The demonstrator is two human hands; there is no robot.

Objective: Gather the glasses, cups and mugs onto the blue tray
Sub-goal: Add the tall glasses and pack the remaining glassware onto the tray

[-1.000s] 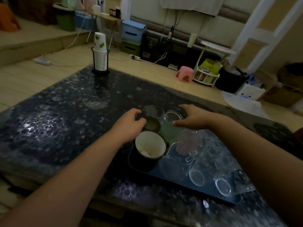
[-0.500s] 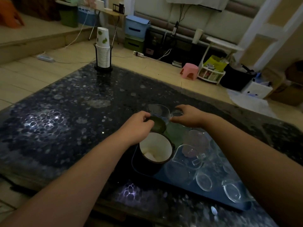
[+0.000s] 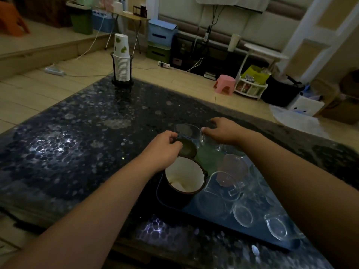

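A blue tray lies on the dark speckled table at the near right. On it stand a dark enamel mug with a white inside, a green cup, a pink glass and several clear glasses. My left hand is curled around the rim of a small dark green cup at the tray's far left corner. My right hand is closed on a clear glass just beyond it; part of that glass is hidden by my fingers.
A stack of white paper cups in a black holder stands at the table's far left corner. Beyond the table are a wooden floor, a pink stool, storage boxes and a white rack. The room is dim.
My view has shifted slightly. My left hand has stayed on the dark green cup. My right hand has closed around the clear glass at the tray's far corner.
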